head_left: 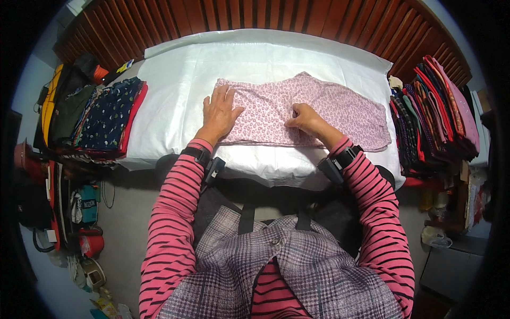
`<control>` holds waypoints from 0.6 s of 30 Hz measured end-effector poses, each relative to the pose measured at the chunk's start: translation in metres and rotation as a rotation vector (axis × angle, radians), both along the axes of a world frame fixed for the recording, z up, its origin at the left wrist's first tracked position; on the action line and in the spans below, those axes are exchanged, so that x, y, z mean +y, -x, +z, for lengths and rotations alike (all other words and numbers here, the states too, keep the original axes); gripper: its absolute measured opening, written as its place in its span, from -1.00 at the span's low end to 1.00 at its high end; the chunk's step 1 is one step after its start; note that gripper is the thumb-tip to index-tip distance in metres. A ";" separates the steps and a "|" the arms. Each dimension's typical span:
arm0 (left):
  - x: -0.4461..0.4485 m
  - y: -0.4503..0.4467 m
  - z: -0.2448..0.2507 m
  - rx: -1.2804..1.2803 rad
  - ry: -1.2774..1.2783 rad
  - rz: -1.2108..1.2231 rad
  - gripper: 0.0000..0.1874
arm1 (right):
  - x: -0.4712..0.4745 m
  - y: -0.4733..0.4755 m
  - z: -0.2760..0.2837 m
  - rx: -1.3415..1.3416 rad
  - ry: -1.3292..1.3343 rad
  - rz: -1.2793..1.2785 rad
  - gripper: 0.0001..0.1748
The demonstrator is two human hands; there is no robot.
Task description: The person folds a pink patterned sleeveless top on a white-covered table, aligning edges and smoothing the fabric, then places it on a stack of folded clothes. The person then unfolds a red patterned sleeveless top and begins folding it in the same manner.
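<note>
A pink leopard-print garment, probably trousers (342,107), lies folded lengthwise on a white woven plastic sheet (167,91). Its rightmost part tapers to a hemmed end, and a point of cloth sticks up along the far edge. My left hand (219,111) rests palm down over the garment's left end, fingers spread. Near the middle, my right hand (308,121) pinches the cloth between thumb and curled fingers, where a crease runs across. The layers under my left palm are hidden.
Folded dark patterned clothes (107,115) are piled at the left end of the sheet. A taller stack of folded clothes (438,107) stands at the right. Wooden slats (255,16) rise behind the sheet. A red container (91,242) sits low on the left.
</note>
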State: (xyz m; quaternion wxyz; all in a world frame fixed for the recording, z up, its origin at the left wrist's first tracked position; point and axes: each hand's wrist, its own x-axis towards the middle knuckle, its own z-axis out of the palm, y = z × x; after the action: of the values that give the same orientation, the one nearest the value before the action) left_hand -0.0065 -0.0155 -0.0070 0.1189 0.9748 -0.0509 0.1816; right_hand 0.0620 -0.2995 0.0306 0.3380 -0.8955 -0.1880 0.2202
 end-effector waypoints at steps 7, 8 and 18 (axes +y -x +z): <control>0.006 -0.001 -0.004 0.104 0.001 -0.018 -0.34 | -0.015 0.006 0.004 0.014 0.044 -0.014 -0.69; 0.008 0.000 -0.001 0.082 0.001 -0.029 -0.37 | -0.014 0.007 0.004 -0.014 0.083 -0.020 -0.63; 0.050 0.004 0.020 0.167 0.343 0.417 -0.61 | -0.001 0.021 0.015 -0.726 0.038 0.162 -0.67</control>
State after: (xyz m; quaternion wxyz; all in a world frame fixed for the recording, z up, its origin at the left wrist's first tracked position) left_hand -0.0109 0.0347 0.0129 0.2461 0.9414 0.1924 0.1271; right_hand 0.0408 -0.3001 0.0452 0.2142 -0.9036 -0.3618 -0.0826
